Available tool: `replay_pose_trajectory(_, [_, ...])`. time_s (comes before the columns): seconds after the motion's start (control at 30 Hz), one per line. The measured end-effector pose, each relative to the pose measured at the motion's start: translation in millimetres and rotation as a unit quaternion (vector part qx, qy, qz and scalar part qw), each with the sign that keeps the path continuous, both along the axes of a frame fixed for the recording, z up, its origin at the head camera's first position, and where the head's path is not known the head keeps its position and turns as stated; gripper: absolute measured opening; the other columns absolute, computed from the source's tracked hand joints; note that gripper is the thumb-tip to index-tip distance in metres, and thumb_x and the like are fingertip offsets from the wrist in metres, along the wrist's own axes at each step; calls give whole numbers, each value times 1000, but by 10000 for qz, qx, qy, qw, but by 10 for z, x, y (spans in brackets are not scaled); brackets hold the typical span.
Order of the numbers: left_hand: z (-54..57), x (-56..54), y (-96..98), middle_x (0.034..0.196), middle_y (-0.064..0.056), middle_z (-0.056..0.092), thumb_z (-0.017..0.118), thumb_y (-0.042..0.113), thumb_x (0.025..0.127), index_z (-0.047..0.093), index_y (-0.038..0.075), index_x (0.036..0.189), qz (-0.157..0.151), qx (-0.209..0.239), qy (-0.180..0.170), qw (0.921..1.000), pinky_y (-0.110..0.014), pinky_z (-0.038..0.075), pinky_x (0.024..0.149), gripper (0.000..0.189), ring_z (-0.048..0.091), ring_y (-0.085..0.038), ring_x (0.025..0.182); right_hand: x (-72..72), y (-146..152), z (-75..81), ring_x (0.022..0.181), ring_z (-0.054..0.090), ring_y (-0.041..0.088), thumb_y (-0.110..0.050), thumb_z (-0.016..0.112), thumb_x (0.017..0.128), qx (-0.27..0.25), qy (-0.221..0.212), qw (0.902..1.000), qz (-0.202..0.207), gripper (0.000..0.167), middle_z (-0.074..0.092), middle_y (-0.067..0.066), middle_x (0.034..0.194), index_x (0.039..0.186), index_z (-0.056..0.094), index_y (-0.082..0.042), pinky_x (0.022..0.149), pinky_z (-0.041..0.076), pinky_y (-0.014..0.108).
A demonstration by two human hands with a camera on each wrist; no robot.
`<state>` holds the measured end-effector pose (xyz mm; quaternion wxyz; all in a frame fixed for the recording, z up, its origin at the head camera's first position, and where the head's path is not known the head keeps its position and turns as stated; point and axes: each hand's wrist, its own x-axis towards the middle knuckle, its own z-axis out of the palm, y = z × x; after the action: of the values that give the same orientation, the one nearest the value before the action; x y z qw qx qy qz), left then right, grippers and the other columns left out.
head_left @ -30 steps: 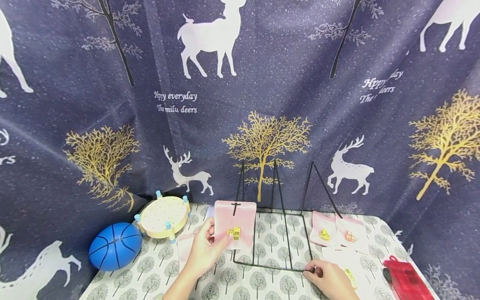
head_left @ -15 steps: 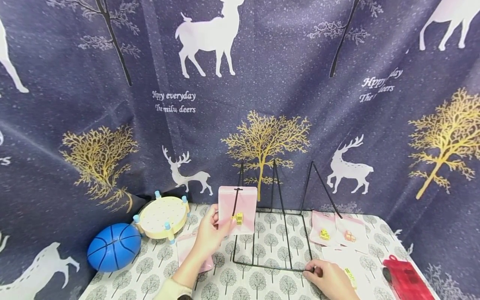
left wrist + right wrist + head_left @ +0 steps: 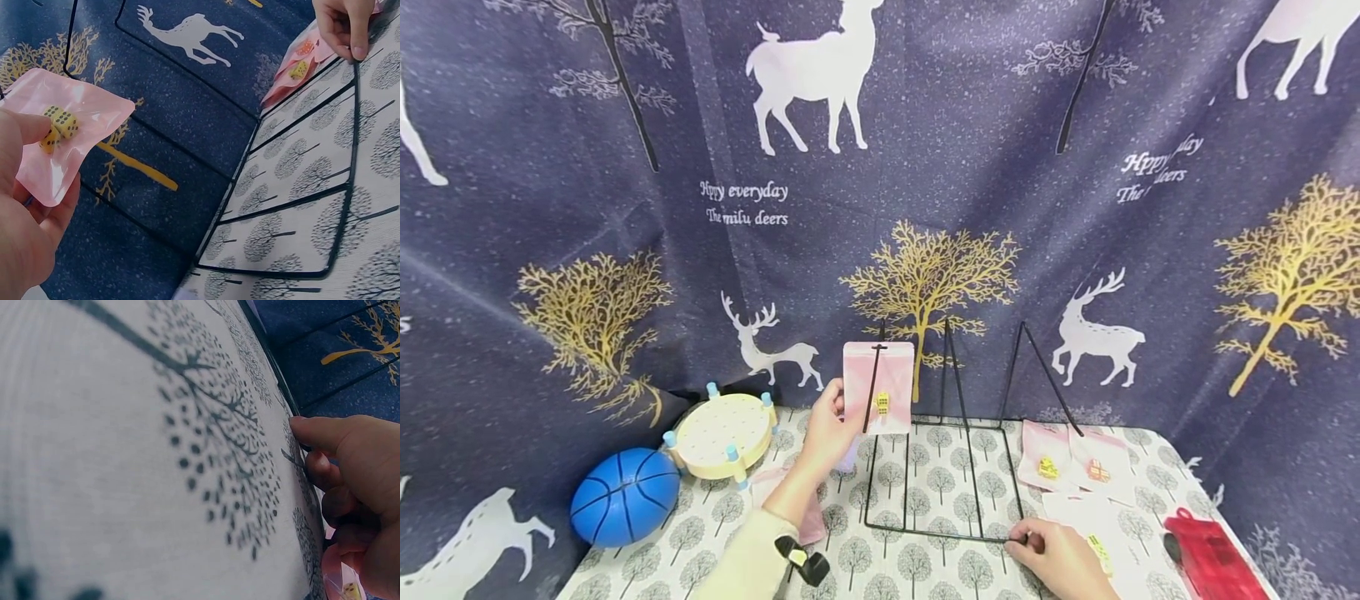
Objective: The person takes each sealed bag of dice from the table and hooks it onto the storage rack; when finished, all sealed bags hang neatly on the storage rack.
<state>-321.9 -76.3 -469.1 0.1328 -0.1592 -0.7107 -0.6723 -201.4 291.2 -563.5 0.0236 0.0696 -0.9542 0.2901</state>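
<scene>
In the head view, my left hand [image 3: 827, 435] pinches a pink pouch [image 3: 859, 371] by its left side, thumb across the front. Yellow dice [image 3: 64, 124] show through its film in the left wrist view. The pouch's top slot overlaps a slanting arm of the black wire rack [image 3: 936, 534], and that arm runs down across the pouch's front. At the rack's near right corner, my right hand [image 3: 1058, 554] grips the wire between thumb and fingers. In the right wrist view, the thumb lies along the wire and the other fingers curl under it.
Two pink pouches [image 3: 1037, 437] with dice lie right of the rack, a pale one [image 3: 1082, 510] nearer. Another pink pouch [image 3: 808, 527] lies under my left forearm. A blue basketball [image 3: 625, 497] and cream round stand [image 3: 722, 429] are left; a red item [image 3: 1213, 554] is far right.
My left hand has raised the pink pouch along the rack's slanting arm, upward and slightly right. More of that arm now shows before the pouch. The right hand has stayed at the corner.
</scene>
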Motion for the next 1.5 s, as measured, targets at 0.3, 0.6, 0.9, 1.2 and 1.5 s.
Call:
replay_pose_trajectory(0.3, [81, -202, 57, 96, -12, 76, 79, 9, 92, 58, 8, 122, 240, -26, -163, 9996, -27, 54, 70, 36, 70, -20, 80, -22, 18, -12, 56, 44, 1, -41, 82, 88, 2, -32, 10000, 86, 13, 51, -18, 64, 85, 70, -36, 55, 37, 25])
replay_pose_trajectory(0.6, [113, -332, 90, 99, -17, 75, 75, 7, 95, 56, 4, 124, 216, 29, -116, 9997, -27, 58, 73, 35, 73, -25, 85, -23, 16, -9, 56, 44, 1, -41, 82, 87, 5, -21, 10000, 61, 13, 50, -18, 64, 85, 70, -37, 55, 37, 25])
replay_pose_trajectory(0.9, [87, -420, 94, 99, -18, 75, 72, 3, 96, 58, 3, 124, 328, -73, -126, 9994, -26, 58, 73, 32, 72, -23, 85, -21, 19, -25, 55, 44, 1, -43, 82, 87, -34, -8, 10000, 34, 15, 50, -17, 64, 84, 69, -37, 54, 37, 25])
replay_pose_trajectory(1.2, [50, -448, 70, 106, -15, 76, 71, 10, 98, 58, 3, 128, 319, -93, -384, 9987, -28, 56, 77, 33, 71, -21, 91, -15, 26, -53, 55, 43, 1, -43, 83, 87, -33, -12, 10000, 6, 16, 50, -17, 64, 84, 69, -36, 54, 37, 25])
replay_pose_trajectory(1.5, [-45, -441, 42, 109, -17, 75, 72, 12, 98, 58, 0, 128, 292, -71, -511, 9982, -25, 56, 75, 35, 71, -26, 97, -13, 24, -52, 55, 43, 2, -43, 83, 87, -34, -44, 10000, -36, 15, 50, -17, 64, 84, 70, -35, 54, 37, 25])
